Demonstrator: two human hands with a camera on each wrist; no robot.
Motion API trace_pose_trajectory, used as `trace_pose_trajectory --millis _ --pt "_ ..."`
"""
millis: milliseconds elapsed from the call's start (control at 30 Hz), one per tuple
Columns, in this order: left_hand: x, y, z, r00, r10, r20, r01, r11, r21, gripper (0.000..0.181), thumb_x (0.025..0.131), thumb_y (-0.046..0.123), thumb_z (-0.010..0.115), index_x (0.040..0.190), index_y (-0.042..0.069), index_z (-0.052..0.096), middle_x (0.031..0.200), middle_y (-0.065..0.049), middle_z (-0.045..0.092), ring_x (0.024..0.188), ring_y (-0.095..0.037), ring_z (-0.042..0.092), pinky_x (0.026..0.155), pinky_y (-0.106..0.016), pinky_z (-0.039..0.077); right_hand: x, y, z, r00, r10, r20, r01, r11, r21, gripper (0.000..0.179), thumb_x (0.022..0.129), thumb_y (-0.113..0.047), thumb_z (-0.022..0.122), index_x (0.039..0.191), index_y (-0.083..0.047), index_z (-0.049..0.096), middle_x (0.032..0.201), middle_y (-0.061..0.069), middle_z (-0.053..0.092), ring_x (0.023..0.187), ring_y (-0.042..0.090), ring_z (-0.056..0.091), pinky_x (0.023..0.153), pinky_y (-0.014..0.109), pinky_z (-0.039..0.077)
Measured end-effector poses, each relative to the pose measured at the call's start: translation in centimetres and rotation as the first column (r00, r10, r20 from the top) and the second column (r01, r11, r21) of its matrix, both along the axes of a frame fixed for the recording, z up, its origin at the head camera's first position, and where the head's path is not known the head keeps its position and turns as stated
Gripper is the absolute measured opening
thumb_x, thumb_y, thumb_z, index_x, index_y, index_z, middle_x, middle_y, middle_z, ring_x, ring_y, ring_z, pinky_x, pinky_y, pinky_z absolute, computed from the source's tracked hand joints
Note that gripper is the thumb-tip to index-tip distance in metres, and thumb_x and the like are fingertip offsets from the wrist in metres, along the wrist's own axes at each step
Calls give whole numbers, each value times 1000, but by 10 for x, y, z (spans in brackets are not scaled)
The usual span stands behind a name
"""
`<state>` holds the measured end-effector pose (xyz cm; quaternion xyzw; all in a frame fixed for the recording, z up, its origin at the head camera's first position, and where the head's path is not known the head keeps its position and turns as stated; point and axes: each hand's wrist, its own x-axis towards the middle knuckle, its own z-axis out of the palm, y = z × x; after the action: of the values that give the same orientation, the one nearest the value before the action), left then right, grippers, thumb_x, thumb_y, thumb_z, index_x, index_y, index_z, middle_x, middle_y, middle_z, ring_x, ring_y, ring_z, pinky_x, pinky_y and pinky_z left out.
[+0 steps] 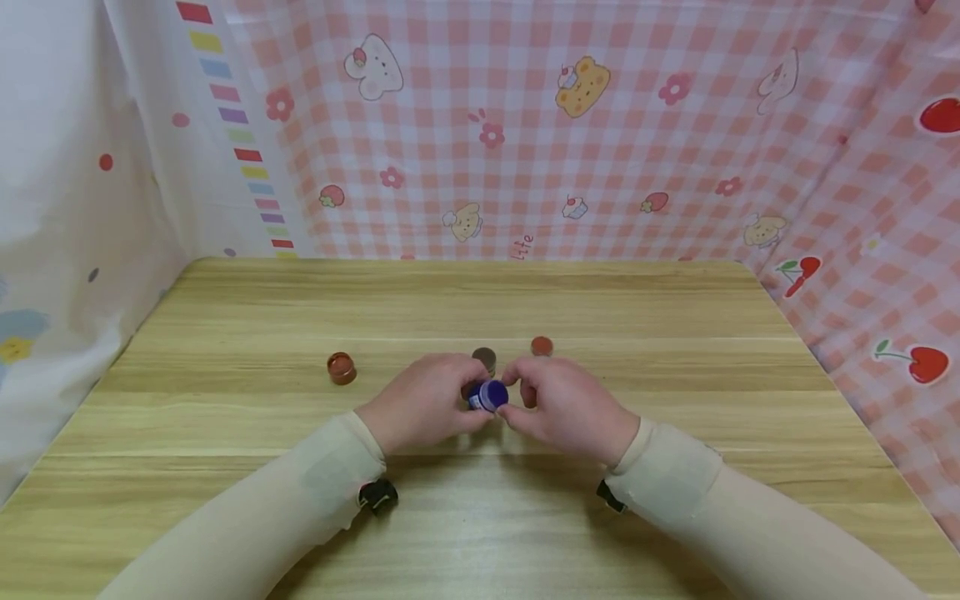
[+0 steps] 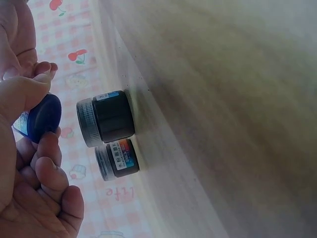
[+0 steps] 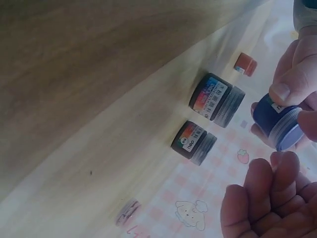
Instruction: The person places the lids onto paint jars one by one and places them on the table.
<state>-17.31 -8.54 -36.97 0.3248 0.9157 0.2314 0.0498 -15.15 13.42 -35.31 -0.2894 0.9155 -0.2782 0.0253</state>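
Observation:
A small blue gouache paint jar (image 1: 491,396) with a clear-rimmed lid is held tilted above the table, its lid facing right. My left hand (image 1: 423,402) grips the jar body between thumb and fingers. On the other side, the thumb and forefinger of my right hand (image 1: 573,410) pinch at the lid's rim, and its other fingers curl loosely. In the right wrist view, the jar's lid (image 3: 288,133) sits between the right thumb and fingertips. Just beyond the hands stand two dark paint jars, a larger one (image 2: 114,119) and a smaller one (image 2: 119,158).
Left of the hands stands an orange-red paint jar (image 1: 341,368). A flat orange-red disc (image 1: 542,345), possibly a lid, lies behind the right hand. The wooden table (image 1: 480,533) meets checked cloth (image 1: 465,117) at its back and right.

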Motion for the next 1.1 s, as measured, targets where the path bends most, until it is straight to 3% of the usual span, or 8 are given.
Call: trace_pose_trajectory --millis 133,333,767,967,1100 --pt "0 -1 0 1000 -2 -3 2 1000 1 23 93 36 80 94 20 63 82 7 60 75 -12 55 70 -28 46 -1 -1 0 1000 6 -16 -6 1000 -5 30 89 -19 83 115 -9 72 69 -7 52 59 6 43 56 22 36" --pt "0 -1 3 1000 -10 -3 10 1000 -14 23 93 34 80 92 19 62 81 6 59 75 -13 53 70 -29 45 -2 -3 0 1000 9 -28 -9 1000 -3 22 90 -22 83 107 -11 72 68 -8 52 58 5 43 55 22 35" --pt "0 0 5 1000 -6 15 7 1000 -27 23 93 34 80 92 19 63 80 4 61 74 -13 53 70 -29 44 -1 -3 2 1000 10 -15 -10 1000 10 21 91 -21 82 105 -10 70 66 -7 50 57 5 41 53 22 33" --pt "1 0 6 1000 -16 13 16 1000 -13 21 94 32 79 93 18 63 83 0 65 75 -13 53 71 -29 45 -1 -2 3 1000 11 9 -11 1000 2 25 90 -19 82 111 -10 71 69 -7 50 59 6 42 55 22 34" --pt "1 0 8 1000 -12 11 12 1000 -16 24 93 33 80 91 18 62 82 -1 64 74 -14 53 69 -29 44 -1 -2 2 1000 18 -18 -18 1000 6 23 90 -20 83 109 -12 72 68 -7 50 58 6 42 55 22 34"
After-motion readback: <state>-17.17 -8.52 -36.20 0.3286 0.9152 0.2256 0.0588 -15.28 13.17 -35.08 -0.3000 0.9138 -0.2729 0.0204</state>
